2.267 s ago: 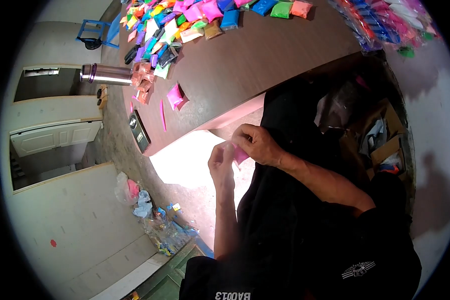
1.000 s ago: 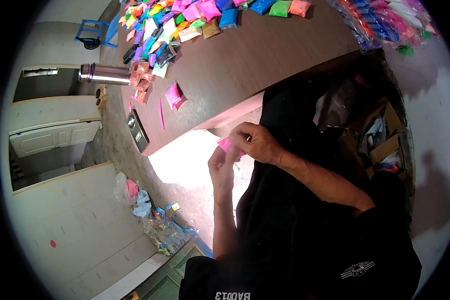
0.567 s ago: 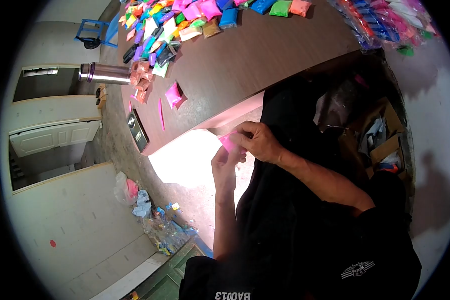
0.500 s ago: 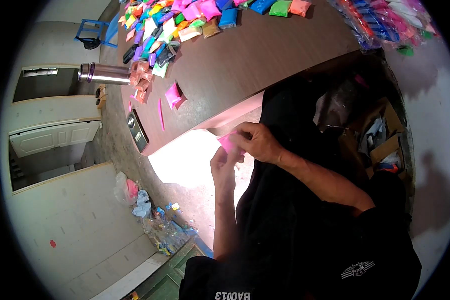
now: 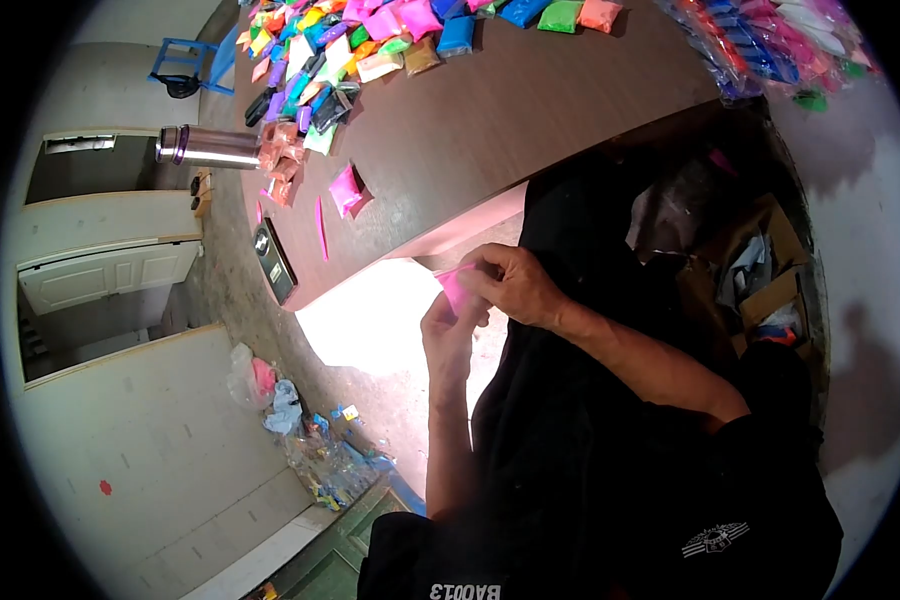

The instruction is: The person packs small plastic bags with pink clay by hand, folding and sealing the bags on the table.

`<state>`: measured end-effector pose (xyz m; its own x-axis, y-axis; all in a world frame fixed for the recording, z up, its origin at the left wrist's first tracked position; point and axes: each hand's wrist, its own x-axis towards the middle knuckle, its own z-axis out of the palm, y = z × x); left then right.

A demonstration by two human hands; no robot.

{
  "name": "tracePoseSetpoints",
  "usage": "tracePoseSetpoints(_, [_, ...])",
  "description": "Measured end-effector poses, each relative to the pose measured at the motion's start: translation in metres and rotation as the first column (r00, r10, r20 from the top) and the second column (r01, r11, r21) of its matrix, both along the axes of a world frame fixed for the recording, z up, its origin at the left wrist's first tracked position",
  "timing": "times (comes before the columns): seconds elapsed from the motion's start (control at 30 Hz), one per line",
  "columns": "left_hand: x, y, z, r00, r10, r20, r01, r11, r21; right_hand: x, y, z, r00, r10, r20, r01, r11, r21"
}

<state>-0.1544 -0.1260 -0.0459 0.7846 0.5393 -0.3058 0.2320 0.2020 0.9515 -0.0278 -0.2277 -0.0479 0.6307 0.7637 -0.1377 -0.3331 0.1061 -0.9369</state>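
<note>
A small pink packet (image 5: pixel 454 289) is pinched between both of my hands, out in front of the table's near edge. My left hand (image 5: pixel 448 338) grips its lower side from below, fingers closed. From the right, my right hand (image 5: pixel 522 286) pinches its upper side, with the fingertips partly hidden behind the knuckles. On the table nearby lies another pink packet (image 5: pixel 346 191), and beside it a thin pink strip (image 5: pixel 321 229).
Many coloured packets (image 5: pixel 370 40) cover the far part of the brown table (image 5: pixel 510 110). A metal flask (image 5: pixel 220 147) lies near reddish-brown packets (image 5: pixel 282 150). At the table's corner is a dark phone-like device (image 5: pixel 274 261). An open cardboard box (image 5: pixel 775 295) stands right; plastic waste (image 5: pixel 320 450) lies on the floor.
The pink packet has shifted slightly between my fingers and looks more stretched toward my right hand. My arms and the things on the table stay in place.
</note>
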Motion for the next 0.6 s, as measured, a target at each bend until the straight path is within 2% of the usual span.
tracePoseSetpoints(0.07, [-0.002,0.001,0.001,1.000,0.007,-0.004,-0.007,0.999,0.049,0.001,0.000,-0.001,1.000,0.001,-0.007,-0.001,1.000,0.006])
tracePoseSetpoints(0.17, [-0.002,0.001,0.002,1.000,-0.001,0.007,0.001,1.000,0.027,0.002,0.001,-0.007,0.999,0.029,-0.017,-0.028,0.998,0.049])
tracePoseSetpoints(0.3, [0.004,-0.005,0.010,1.000,-0.008,-0.004,0.008,0.999,0.045,0.001,0.002,-0.010,1.000,-0.022,0.007,0.022,0.999,0.043])
tracePoseSetpoints(0.37, [0.010,-0.010,0.017,0.991,0.130,-0.002,-0.130,0.988,0.079,-0.001,0.004,-0.014,0.999,-0.050,0.013,0.049,0.997,0.058])
tracePoseSetpoints(0.47, [0.001,0.000,0.006,0.995,0.101,0.007,-0.101,0.988,0.117,-0.002,0.004,-0.015,0.998,-0.055,-0.018,0.056,0.995,0.085])
tracePoseSetpoints(0.6, [-0.003,0.006,0.004,0.997,0.071,0.043,-0.077,0.988,0.136,-0.001,0.002,-0.012,0.995,-0.033,0.094,0.030,0.999,0.025])
